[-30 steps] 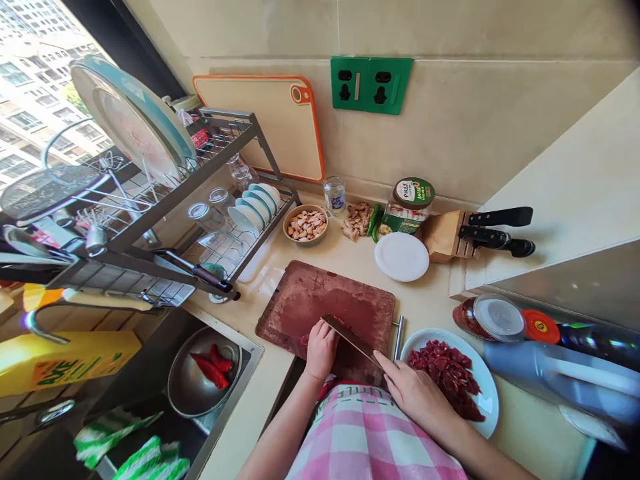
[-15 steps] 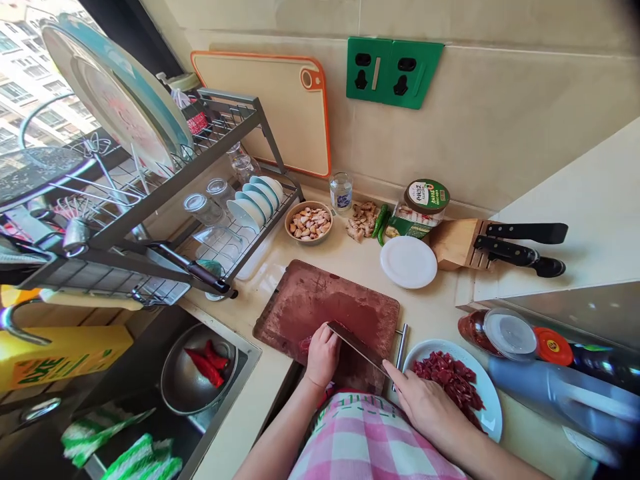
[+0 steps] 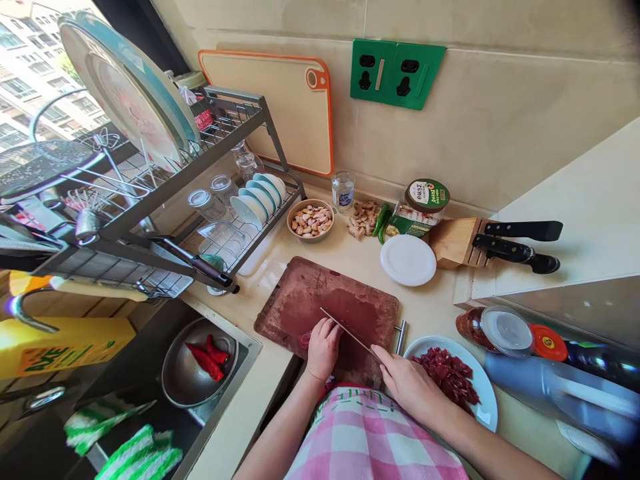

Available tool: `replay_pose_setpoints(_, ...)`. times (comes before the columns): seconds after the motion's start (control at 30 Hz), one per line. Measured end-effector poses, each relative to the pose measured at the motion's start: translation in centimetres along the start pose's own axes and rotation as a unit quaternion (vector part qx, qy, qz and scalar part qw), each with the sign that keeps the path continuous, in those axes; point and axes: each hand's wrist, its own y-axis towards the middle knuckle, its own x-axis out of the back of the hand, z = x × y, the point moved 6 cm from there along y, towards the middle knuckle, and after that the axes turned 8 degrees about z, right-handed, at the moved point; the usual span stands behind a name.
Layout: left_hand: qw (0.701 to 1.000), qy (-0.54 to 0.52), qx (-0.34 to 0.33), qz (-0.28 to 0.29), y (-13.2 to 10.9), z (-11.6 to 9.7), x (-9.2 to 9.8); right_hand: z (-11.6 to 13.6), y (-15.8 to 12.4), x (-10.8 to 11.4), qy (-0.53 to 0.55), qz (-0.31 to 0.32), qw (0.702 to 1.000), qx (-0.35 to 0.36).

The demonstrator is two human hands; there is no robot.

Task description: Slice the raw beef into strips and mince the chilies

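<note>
My right hand [image 3: 411,385] is wrapped round the handle of a kitchen knife [image 3: 350,333]. Its blade is seen almost edge-on and slants across the cutting board [image 3: 345,287], close beside the fingertips of my left hand [image 3: 323,348]. With curled fingers, my left hand presses down on a dark red piece of meat [image 3: 305,339]; most of that piece is hidden beneath the hand. The brownish-red board has a wet patch in its middle. Right of it, a pale plate [image 3: 493,400] carries a heap of cut dark red meat [image 3: 450,375], partly behind my right forearm.
At the back stand a bowl of garlic cloves [image 3: 311,221], a glass [image 3: 343,191], ginger [image 3: 363,220], green chillies [image 3: 382,220], a white dish [image 3: 408,260] and a knife block [image 3: 453,241]. Left are a dish rack [image 3: 193,170] and a sink holding a metal bowl [image 3: 176,373] with red peppers.
The knife blade has turned from showing its broad side to nearly edge-on, its tip slightly farther left and up. My right hand has shifted a little left; my left hand stays on the meat.
</note>
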Motion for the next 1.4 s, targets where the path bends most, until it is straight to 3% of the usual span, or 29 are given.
replay_pose_setpoints(0.2, 1.0, -0.024, 0.003, 0.016, 0.1, 0.2, -0.1, -1.3, -2.2, -1.5, -0.03, 0.034, 0.998, -0.033)
replay_pose_setpoints(0.5, 0.995, -0.06, 0.056, 0.061, 0.4, 0.5, -0.3, 3.5, 5.5, 0.6, -0.075, -0.003, 0.997, -0.006)
replay_pose_setpoints(0.57, 0.995, -0.065, 0.057, 0.052, 0.2, 0.5, -0.2, 2.8, 4.7, 0.3, -0.06, 0.003, 0.998, -0.002)
replay_pose_setpoints(0.73, 0.996, -0.062, 0.052, 0.039, 0.0, 0.5, 0.0, -0.6, -0.9, -1.3, -0.028, 0.013, 0.999, -0.021)
replay_pose_setpoints(0.87, 0.995, -0.077, 0.042, 0.039, 0.1, 0.5, 0.1, -0.8, -2.5, -2.0, -0.047, 0.036, 0.997, -0.045)
replay_pose_setpoints(1.1, 0.995, -0.079, 0.057, 0.039, 0.3, 0.8, -0.1, 3.4, 4.3, -0.2, -0.097, 0.001, 0.995, -0.038)
replay_pose_setpoints(1.17, 0.998, -0.049, 0.041, 0.03, 0.2, 0.6, 0.0, 3.7, 5.0, 0.1, -0.1, -0.006, 0.994, -0.036)
replay_pose_setpoints(1.23, 1.0, -0.013, 0.017, 0.003, 0.0, 0.3, 0.2, 3.0, 4.2, -0.1, -0.087, -0.001, 0.996, -0.036)
replay_pose_setpoints(1.4, 0.998, 0.035, -0.018, -0.047, -0.6, 0.1, 0.5, -0.6, -1.1, -1.7, -0.05, 0.023, 0.997, -0.046)
